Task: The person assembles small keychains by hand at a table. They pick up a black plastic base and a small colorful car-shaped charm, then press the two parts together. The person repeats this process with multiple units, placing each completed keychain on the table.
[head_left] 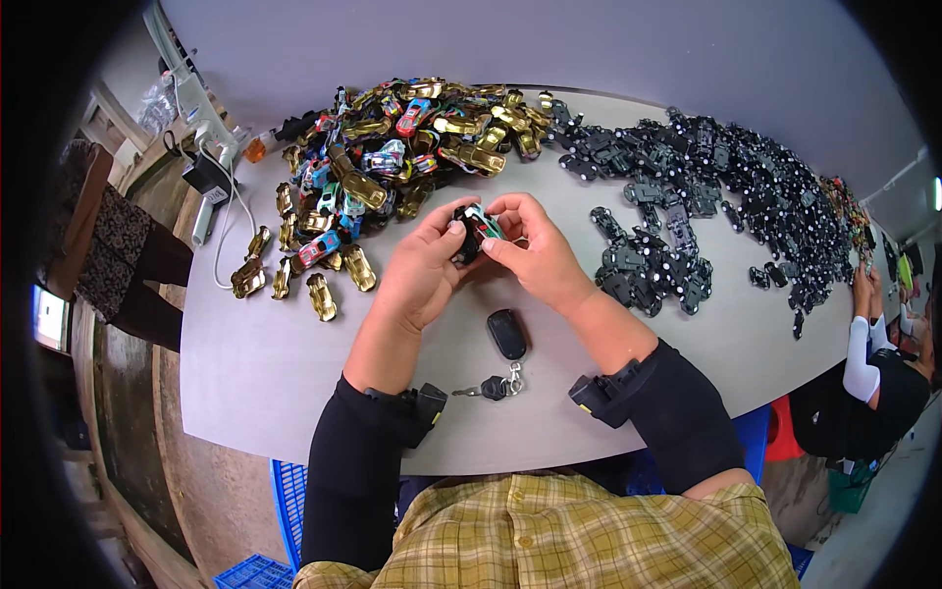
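Observation:
Above the middle of the table, both my hands grip one small toy car point(480, 232). Its black underside faces my left hand point(420, 267), whose thumb presses against it. Red, white and green bodywork shows toward my right hand point(546, 257), pinched by the thumb and fingers. Whether the body and the black base are joined cannot be told, as fingers cover much of both. Beyond my left hand lies a heap of gold and coloured toy car bodies point(361, 185). To the right of my right hand spreads a heap of black toy car chassis point(677, 231).
Near me on the grey table point(520, 432) lie a black key fob point(507, 334) and a key point(481, 390) on a metal clip. A power strip point(204, 218) with white cables sits at the left edge. Another person's hands point(863, 293) are at the far right end.

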### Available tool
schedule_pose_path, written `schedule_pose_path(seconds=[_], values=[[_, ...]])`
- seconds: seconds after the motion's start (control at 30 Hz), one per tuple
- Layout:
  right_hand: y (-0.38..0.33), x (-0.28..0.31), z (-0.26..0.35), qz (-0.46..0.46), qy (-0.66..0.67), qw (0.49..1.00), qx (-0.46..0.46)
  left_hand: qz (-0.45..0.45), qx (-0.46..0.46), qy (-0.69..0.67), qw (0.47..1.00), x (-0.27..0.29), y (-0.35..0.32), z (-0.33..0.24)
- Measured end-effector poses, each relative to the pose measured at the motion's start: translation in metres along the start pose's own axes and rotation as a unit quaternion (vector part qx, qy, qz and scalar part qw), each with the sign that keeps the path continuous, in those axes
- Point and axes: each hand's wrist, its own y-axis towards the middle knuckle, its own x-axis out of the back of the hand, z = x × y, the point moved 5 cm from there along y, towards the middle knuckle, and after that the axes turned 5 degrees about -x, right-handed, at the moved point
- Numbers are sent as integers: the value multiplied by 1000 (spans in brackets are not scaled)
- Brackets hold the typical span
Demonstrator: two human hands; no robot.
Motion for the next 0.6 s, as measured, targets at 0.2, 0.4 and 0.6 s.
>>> schedule_pose_path(seconds=[0.2, 0.4, 0.6], values=[[-1, -5, 2, 22, 17, 1000, 2, 4, -24, 92, 995, 10, 1, 1], [-1, -6, 1, 47, 28, 998, -8, -29, -45, 142, 988, 6, -1, -4], [0, -7, 1, 42, 44, 998, -3, -21, -52, 170, 984, 12, 0, -4]])
